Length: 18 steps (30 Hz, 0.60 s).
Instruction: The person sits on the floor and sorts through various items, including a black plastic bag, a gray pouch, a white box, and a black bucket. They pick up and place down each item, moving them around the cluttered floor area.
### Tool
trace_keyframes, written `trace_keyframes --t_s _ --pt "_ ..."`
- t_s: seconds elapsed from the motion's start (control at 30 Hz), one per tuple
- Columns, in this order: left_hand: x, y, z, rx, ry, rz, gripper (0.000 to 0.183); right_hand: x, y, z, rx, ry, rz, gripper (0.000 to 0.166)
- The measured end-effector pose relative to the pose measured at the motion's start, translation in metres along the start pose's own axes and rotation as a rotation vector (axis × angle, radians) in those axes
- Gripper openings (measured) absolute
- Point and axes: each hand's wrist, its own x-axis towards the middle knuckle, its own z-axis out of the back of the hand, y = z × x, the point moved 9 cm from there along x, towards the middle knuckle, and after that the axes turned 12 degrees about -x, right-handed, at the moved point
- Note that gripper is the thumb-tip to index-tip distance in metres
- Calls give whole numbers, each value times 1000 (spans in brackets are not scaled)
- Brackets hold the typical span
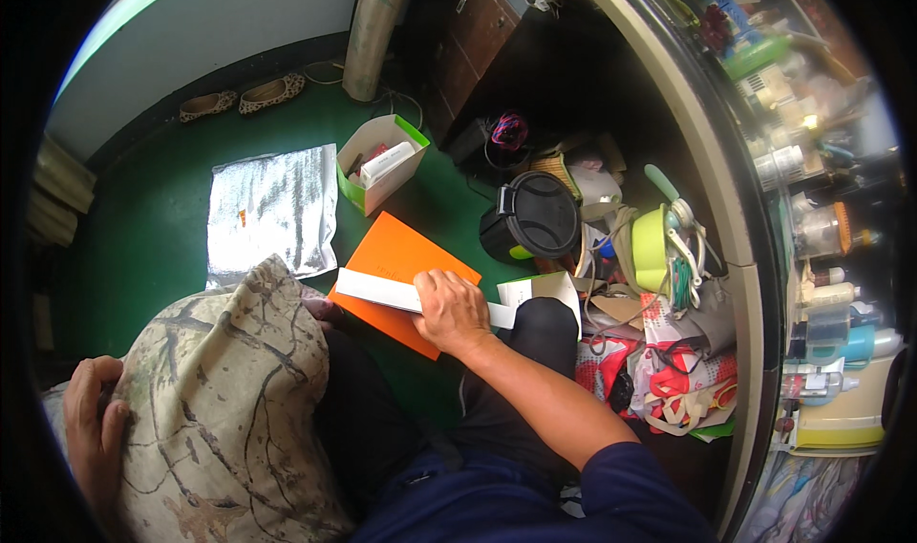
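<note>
My right hand (451,310) grips a long, narrow white box (376,290) from above. Under it, an orange box (401,253) with faint writing on its face is partly covered. My left hand (97,407) lies at the far left, its fingers bent on a camouflage cloth (215,400) spread over my left side; whether it holds some of the cloth, I cannot tell. Beyond the orange box stands an open white and green box (383,160) with a small white box and other items inside. A silver foil pouch (272,210) lies flat on the green floor.
A black lidded bin (534,217) stands right of the orange box. Near my right knee is an open white box (559,289). A lime-green pot (648,249), cords and red-white bags (673,371) crowd the right, beside a cabinet frame (749,328). Flat shoes (272,93) sit by the wall.
</note>
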Motion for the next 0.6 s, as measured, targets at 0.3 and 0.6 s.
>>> trace_keyframes --t_s 0.3,0.6 --pt "1 -9 0 0 -3 1 36 -4 4 -1 5 -16 1 33" --pt "1 -11 3 -1 -32 -14 35 6 -4 -5 14 19 -9 33"
